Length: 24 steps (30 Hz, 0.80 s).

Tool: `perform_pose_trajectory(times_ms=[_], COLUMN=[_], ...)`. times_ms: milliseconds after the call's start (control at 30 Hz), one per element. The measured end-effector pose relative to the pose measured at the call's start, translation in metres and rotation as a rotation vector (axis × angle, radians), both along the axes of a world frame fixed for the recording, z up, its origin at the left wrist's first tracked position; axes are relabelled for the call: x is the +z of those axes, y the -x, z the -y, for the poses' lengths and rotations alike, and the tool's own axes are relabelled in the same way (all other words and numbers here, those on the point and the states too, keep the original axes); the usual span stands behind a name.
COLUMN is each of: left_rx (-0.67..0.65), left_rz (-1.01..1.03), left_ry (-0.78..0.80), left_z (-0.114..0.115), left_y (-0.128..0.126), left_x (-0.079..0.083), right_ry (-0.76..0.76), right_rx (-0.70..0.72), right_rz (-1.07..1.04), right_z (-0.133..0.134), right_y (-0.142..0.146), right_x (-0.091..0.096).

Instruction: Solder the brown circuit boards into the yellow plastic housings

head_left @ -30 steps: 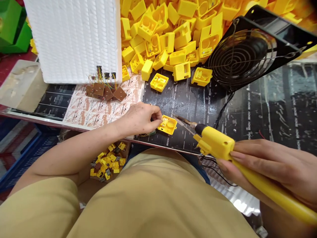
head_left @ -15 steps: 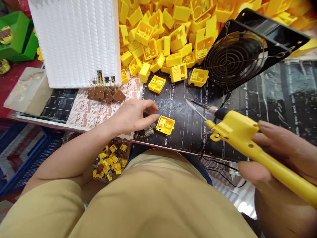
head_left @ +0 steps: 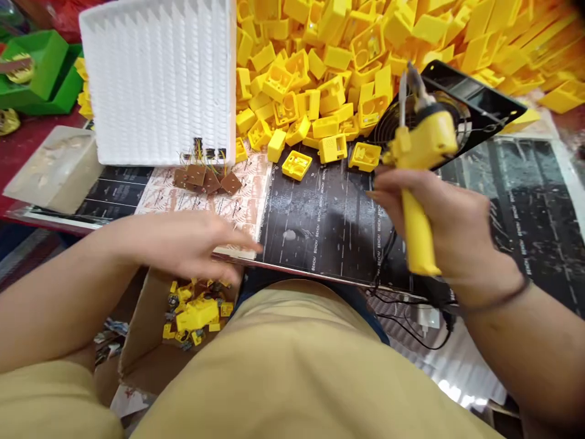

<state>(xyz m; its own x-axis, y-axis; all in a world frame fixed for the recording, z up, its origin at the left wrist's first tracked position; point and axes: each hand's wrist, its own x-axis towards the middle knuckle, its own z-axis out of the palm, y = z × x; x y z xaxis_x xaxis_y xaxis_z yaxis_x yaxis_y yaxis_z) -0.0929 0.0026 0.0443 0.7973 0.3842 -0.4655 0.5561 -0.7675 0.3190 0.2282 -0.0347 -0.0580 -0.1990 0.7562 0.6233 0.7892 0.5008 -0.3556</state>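
Observation:
My left hand (head_left: 189, 244) is over the table's front edge, thumb and fingers apart, with nothing between them. Below it is a cardboard box (head_left: 148, 335) holding small yellow plastic pieces and grey parts. A larger, blurred yellow piece (head_left: 197, 314) shows over these; I cannot tell if it is falling or lying there. My right hand (head_left: 457, 213) grips a yellow soldering gun (head_left: 425, 143) by its handle, tip pointing up and away, in front of the black fan. A yellow case half (head_left: 297, 165) lies on the black table covering (head_left: 338, 225) between the hands.
Yellow plastic cases (head_left: 329, 91) are heaped along the back. The black fan (head_left: 475, 103) leans at the right. A white foam sheet (head_left: 159, 85) stands at left, with wired brown circuit boards (head_left: 208, 180) by its lower edge. A cable (head_left: 425, 344) hangs below the table.
My left hand has moved left and down to above the box. The case half and wired part near it are gone from the table. My right hand has raised the soldering gun, tip upward.

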Motion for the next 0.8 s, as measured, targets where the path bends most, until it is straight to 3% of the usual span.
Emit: perform_pose_trajectory(times_ms=[67, 167, 233, 300, 367, 467, 533, 667, 733, 800], left_rx=[0.074, 0.188, 0.201, 0.205, 0.212, 0.245, 0.337, 0.518, 0.483, 0.404], left_rz=[0.052, 0.085, 0.05, 0.035, 0.061, 0.176, 0.255, 0.22, 0.197, 0.222], left_ry=[-0.232, -0.519, -0.575, -0.633, -0.651, -0.565, -0.602, -0.788, -0.774, -0.758], left_z=[-0.025, -0.062, -0.071, -0.062, -0.043, -0.024, -0.033, -0.082, -0.097, -0.095], left_y=[-0.02, -0.062, -0.082, -0.088, -0.084, -0.072, -0.066, -0.064, -0.065, -0.065], left_x=[-0.02, -0.066, -0.085, -0.089, -0.083, -0.072, -0.069, -0.077, -0.081, -0.079], right_ry=[0.05, 0.142, 0.181, 0.194, 0.181, 0.159, 0.18, 0.171, 0.158, 0.148], right_rx=[-0.008, -0.056, -0.09, -0.076, -0.005, 0.142, 0.199, 0.21, 0.19, 0.159], right_rz=[0.079, 0.143, 0.132, 0.109, 0.062, -0.069, -0.111, -0.104, -0.074, -0.042], right_z=[-0.035, -0.087, -0.108, -0.111, -0.096, -0.053, -0.022, 0.02, 0.03, 0.034], right_y=[0.011, 0.03, 0.039, 0.042, 0.041, 0.036, 0.034, 0.024, 0.017, 0.01], right_x=[-0.004, -0.014, -0.019, -0.022, -0.023, -0.024, -0.027, -0.032, -0.035, -0.037])
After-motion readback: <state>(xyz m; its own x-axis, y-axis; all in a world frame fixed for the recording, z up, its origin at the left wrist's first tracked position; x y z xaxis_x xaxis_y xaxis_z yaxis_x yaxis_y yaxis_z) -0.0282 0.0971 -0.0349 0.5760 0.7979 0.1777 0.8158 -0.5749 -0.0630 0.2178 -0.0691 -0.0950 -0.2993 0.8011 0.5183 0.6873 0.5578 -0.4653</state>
